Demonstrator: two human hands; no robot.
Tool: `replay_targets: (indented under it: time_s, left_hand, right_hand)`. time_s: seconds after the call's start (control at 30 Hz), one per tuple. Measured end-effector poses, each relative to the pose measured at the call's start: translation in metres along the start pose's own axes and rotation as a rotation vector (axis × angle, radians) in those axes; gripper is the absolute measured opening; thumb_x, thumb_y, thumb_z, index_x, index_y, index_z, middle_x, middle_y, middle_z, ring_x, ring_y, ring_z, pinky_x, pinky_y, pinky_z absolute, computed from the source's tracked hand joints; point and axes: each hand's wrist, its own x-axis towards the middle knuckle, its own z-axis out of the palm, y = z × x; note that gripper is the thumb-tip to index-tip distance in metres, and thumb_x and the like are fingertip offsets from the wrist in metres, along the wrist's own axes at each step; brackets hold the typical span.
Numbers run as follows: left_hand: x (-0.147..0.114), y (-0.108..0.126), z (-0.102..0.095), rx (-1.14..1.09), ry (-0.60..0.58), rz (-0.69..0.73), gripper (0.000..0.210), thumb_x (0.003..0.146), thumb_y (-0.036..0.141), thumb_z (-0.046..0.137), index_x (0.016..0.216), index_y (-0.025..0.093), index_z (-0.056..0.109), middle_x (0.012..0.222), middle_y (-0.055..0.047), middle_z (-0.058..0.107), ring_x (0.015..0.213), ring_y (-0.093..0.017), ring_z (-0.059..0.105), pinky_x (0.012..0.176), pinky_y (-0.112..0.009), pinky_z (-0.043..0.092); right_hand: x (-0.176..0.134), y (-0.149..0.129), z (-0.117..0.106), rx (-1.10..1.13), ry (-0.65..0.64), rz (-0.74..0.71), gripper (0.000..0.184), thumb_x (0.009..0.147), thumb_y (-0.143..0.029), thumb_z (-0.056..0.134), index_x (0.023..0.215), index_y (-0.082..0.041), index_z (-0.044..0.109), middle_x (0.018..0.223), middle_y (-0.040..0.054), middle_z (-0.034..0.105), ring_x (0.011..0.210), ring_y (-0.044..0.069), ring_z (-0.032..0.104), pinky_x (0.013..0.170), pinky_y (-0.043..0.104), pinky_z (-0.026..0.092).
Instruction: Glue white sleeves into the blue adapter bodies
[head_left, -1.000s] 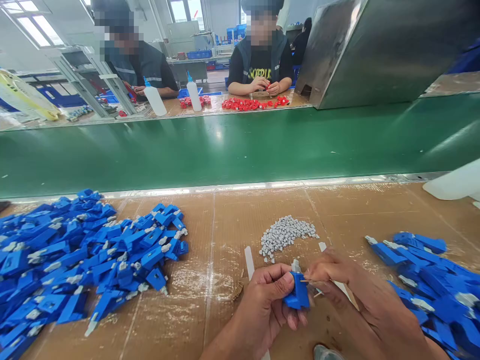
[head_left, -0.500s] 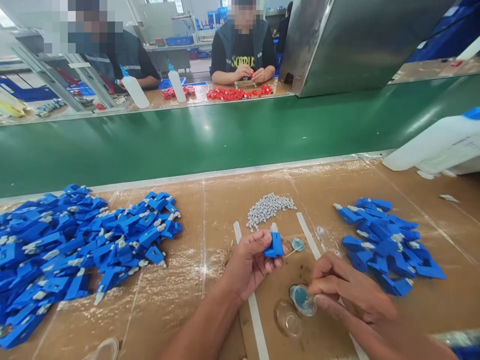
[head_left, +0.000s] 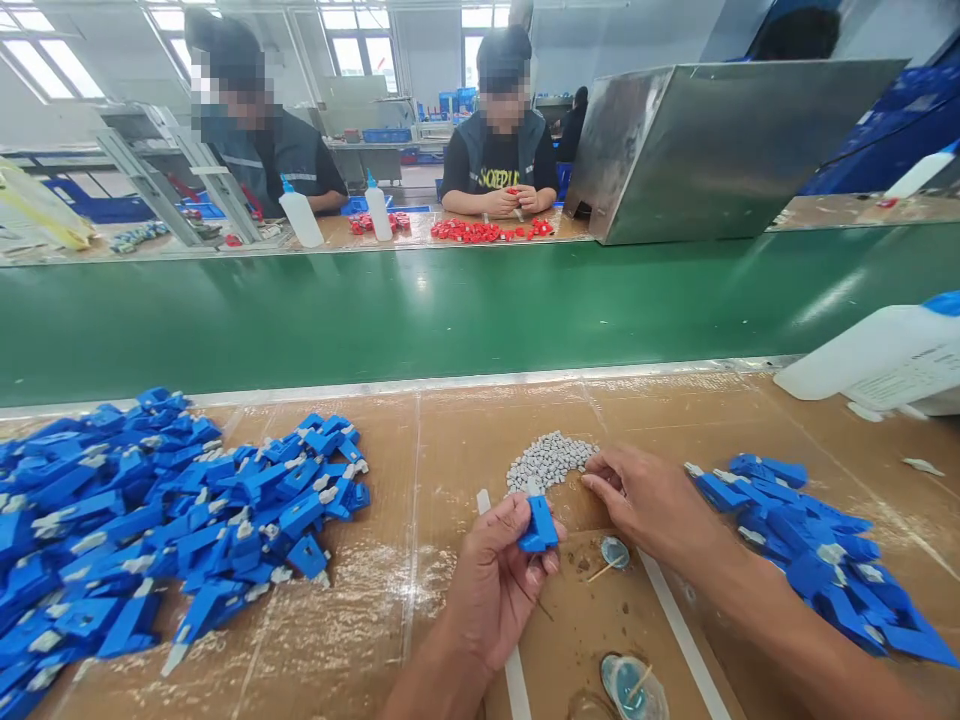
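Observation:
My left hand (head_left: 495, 575) is closed around a blue plastic part (head_left: 538, 524), with a pale grey piece (head_left: 534, 488) at its top. At the right edge of a heap of small grey pieces (head_left: 551, 460), my right hand (head_left: 637, 490) has its thumb and fingers pinched together. Whatever may be between those fingertips is too small to make out. Below the hands stands a small clear cup of bluish liquid (head_left: 628, 690) with a thin stick (head_left: 641, 682) leaning in it. Nearer the right hand lies a small bluish disc-like dish (head_left: 615, 552) with another stick by it.
Blue parts with grey tips are piled at left (head_left: 172, 520) and at right (head_left: 825, 560). A white jug (head_left: 870, 350) lies at the far right. Beyond the green belt (head_left: 420, 320), two people sit near red parts (head_left: 480, 231), white bottles (head_left: 302, 218) and a metal box (head_left: 705, 150).
My right hand has gone from the cup up to the grey heap, and a stick now stands in the cup. The left hand still holds the blue part. The view has tilted up.

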Motion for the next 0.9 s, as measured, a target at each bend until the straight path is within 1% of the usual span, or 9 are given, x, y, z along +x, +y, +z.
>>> replay_targets:
  time_s: [0.17,0.33,0.4,0.5,0.57,0.63,0.7,0.77,0.9]
  left_hand:
    - [-0.001,-0.003,0.0,0.004,-0.008,0.002,0.052,0.064,0.041,0.109,0.085,0.01,0.073,0.077,-0.007,0.077,0.055,-0.008,0.067,0.045,-0.011,0.043]
    - [-0.001,-0.005,0.0,0.015,-0.02,0.024,0.052,0.065,0.042,0.108,0.083,0.011,0.071,0.078,-0.008,0.077,0.055,-0.007,0.066,0.045,-0.011,0.042]
    - [-0.001,-0.005,-0.001,0.02,-0.028,0.03,0.051,0.067,0.043,0.107,0.082,0.011,0.071,0.077,-0.007,0.076,0.055,-0.007,0.066,0.045,-0.011,0.042]
    - [0.0,-0.007,-0.002,0.031,-0.056,0.045,0.05,0.07,0.044,0.106,0.082,0.012,0.07,0.076,-0.006,0.076,0.054,-0.007,0.066,0.046,-0.011,0.042]
    - [0.0,-0.01,-0.003,0.033,-0.07,0.047,0.049,0.072,0.045,0.105,0.084,0.011,0.071,0.079,-0.008,0.078,0.055,-0.007,0.067,0.047,-0.011,0.043]
    - [0.0,-0.012,-0.004,0.036,-0.079,0.037,0.048,0.073,0.045,0.104,0.087,0.011,0.073,0.08,-0.009,0.08,0.056,-0.008,0.068,0.048,-0.012,0.044]
    - [0.0,-0.014,-0.005,0.042,-0.086,0.029,0.047,0.075,0.045,0.102,0.088,0.011,0.073,0.08,-0.01,0.08,0.056,-0.008,0.068,0.047,-0.012,0.043]
    - [0.001,-0.015,-0.006,0.05,-0.089,0.028,0.045,0.077,0.045,0.101,0.087,0.011,0.073,0.079,-0.01,0.079,0.055,-0.008,0.067,0.046,-0.012,0.042]
    - [0.002,-0.013,-0.008,0.062,-0.08,0.01,0.044,0.08,0.045,0.099,0.091,0.011,0.073,0.079,-0.008,0.078,0.055,-0.008,0.066,0.045,-0.013,0.04]
  right_hand:
    - [0.007,-0.008,0.005,-0.011,0.008,0.082,0.021,0.099,-0.033,0.062,0.086,-0.024,0.075,0.091,0.0101,0.078,0.085,0.031,0.071,0.07,0.036,0.037]
    - [0.014,-0.015,0.002,0.123,0.004,0.161,0.017,0.089,-0.028,0.068,0.072,-0.024,0.067,0.078,0.0073,0.069,0.077,0.027,0.062,0.065,0.034,0.029]
    - [0.014,-0.017,-0.003,0.253,-0.032,0.191,0.019,0.085,-0.03,0.072,0.068,-0.024,0.064,0.072,0.0053,0.067,0.073,0.025,0.06,0.064,0.033,0.032]
    - [0.006,-0.021,-0.014,0.549,-0.155,0.227,0.029,0.085,-0.047,0.077,0.072,-0.023,0.069,0.072,0.0048,0.071,0.07,0.023,0.066,0.063,0.032,0.046]
    - [-0.003,-0.022,-0.021,0.759,-0.234,0.249,0.042,0.085,-0.062,0.081,0.086,-0.02,0.077,0.076,0.0055,0.075,0.07,0.022,0.071,0.064,0.032,0.054]
    - [-0.013,-0.022,-0.024,0.929,-0.27,0.277,0.056,0.082,-0.071,0.087,0.102,-0.018,0.084,0.08,0.0062,0.077,0.071,0.02,0.072,0.066,0.031,0.059]
    - [-0.02,-0.02,-0.025,1.053,-0.279,0.302,0.059,0.079,-0.069,0.094,0.107,-0.018,0.088,0.084,0.0068,0.079,0.07,0.017,0.072,0.067,0.029,0.062]
    - [-0.025,-0.016,-0.023,1.138,-0.286,0.321,0.05,0.079,-0.063,0.099,0.101,-0.02,0.09,0.087,0.0068,0.08,0.07,0.015,0.072,0.065,0.025,0.061]
    - [-0.031,-0.011,-0.021,1.287,-0.271,0.345,0.038,0.078,-0.053,0.104,0.094,-0.021,0.093,0.078,0.0062,0.079,0.062,0.012,0.071,0.058,0.02,0.06]
